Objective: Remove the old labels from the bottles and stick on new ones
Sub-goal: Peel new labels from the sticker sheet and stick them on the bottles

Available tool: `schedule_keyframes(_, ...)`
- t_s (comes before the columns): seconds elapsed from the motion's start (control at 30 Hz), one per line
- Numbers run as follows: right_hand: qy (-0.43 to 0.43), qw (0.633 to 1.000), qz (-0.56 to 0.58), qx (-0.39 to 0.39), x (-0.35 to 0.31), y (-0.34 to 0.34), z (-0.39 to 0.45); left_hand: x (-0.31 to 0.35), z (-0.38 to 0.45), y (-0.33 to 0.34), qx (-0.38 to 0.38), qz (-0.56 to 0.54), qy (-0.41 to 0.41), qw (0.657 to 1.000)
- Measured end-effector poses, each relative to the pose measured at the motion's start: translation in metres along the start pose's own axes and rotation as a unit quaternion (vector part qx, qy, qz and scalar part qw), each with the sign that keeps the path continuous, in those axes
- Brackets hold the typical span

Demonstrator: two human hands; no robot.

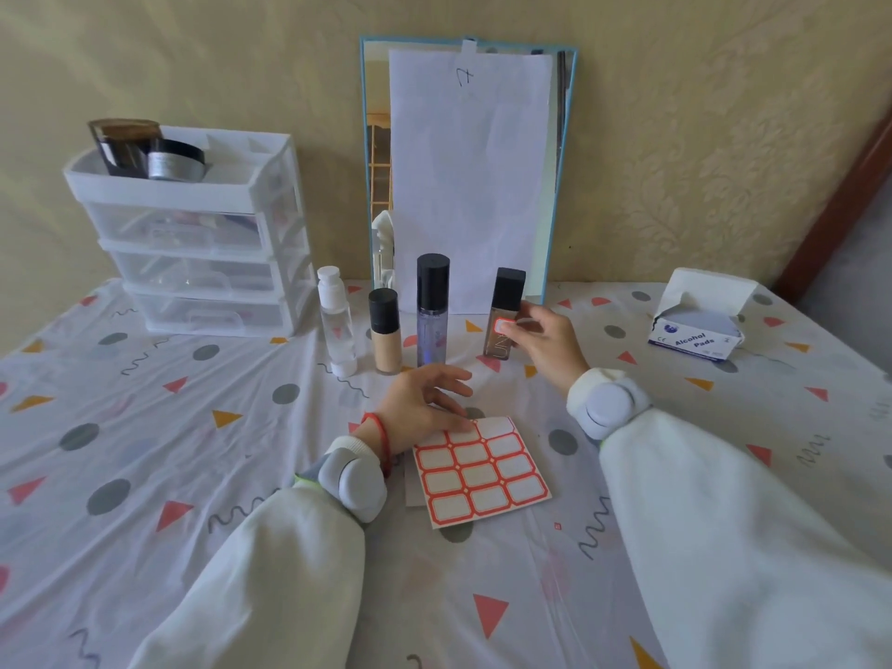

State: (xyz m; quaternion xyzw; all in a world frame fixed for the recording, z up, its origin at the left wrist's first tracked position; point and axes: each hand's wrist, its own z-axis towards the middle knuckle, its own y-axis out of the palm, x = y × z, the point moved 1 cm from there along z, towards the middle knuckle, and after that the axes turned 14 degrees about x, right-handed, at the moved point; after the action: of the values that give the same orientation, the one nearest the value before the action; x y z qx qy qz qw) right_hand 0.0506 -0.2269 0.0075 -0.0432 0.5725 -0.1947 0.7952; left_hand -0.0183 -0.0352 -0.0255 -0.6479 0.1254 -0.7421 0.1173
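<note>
Red-bordered white label sheet (482,468) on triangle-and-dot patterned white cloth (145,427).

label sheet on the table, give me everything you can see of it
The label sheet is a paper-looking rectangle lying flat on the patterned tablecloth, turned at a slight angle, just in front of the row of bottles. It carries a grid of white rounded labels with red borders. The far right corner cell looks empty, only pale backing showing. The left hand rests its fingertips on the sheet's far edge. A pale strip of another sheet peeks out beneath its left edge.
</note>
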Motion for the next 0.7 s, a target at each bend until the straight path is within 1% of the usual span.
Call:
schedule_keyframes(0.2,-0.001,1.0,-0.029,-0.001,0.012,0.005,0.004,-0.003,0.002,0.0,-0.002,0.026,0.003,1.0)
schedule_keyframes(0.5,0.049,0.998,-0.028,0.0,0.013,0.001,0.0,-0.001,0.003,0.001,0.0,0.034,-0.003,0.999)
schedule_keyframes(0.63,0.099,0.992,-0.081,0.01,0.016,-0.016,-0.009,0.0,0.002,0.002,0.001,0.026,-0.006,1.0)
schedule_keyframes(0.7,0.092,0.988,-0.119,-0.018,0.016,-0.023,-0.018,0.001,0.001,0.001,0.002,0.023,-0.006,1.0)
